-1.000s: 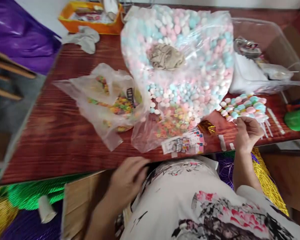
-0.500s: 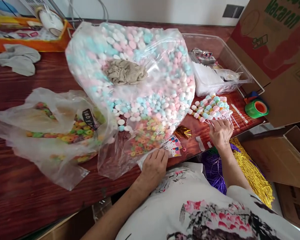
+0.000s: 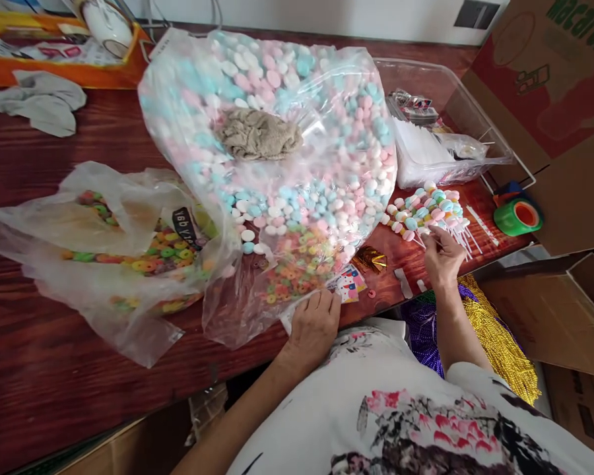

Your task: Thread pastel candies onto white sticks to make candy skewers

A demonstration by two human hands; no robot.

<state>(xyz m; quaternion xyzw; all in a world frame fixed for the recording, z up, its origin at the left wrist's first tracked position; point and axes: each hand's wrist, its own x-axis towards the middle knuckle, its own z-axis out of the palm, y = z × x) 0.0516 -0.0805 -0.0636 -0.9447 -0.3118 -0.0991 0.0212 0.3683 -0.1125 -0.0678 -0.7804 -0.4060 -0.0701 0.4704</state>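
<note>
My right hand (image 3: 444, 258) is at the table's right front edge, its thumb and fingers pinched on the white stick of a candy skewer. Beside it lies a pile of candy skewers (image 3: 438, 208) in pink, blue, white and yellow, their sticks pointing toward me. My left hand (image 3: 317, 320) rests palm down at the front edge, fingers stretched out over a small printed bag (image 3: 350, 285) with coloured shapes. Just behind that hand, a clear bag of fruit-coloured rings (image 3: 297, 264) leans against a big clear bag of pastel candies (image 3: 346, 152).
Another bag of coloured rings (image 3: 153, 257) sits at left. A brown cloth (image 3: 260, 135) lies on the big bag. At right are a clear plastic bin (image 3: 455, 72), green tape (image 3: 512, 219) and a cardboard box (image 3: 564, 119). Gold and purple beads (image 3: 505, 356) hang below the edge.
My right hand has gone from lying over the stick ends to pinching at one skewer's stick. My left hand stays on the printed bag. The view has shifted slightly.
</note>
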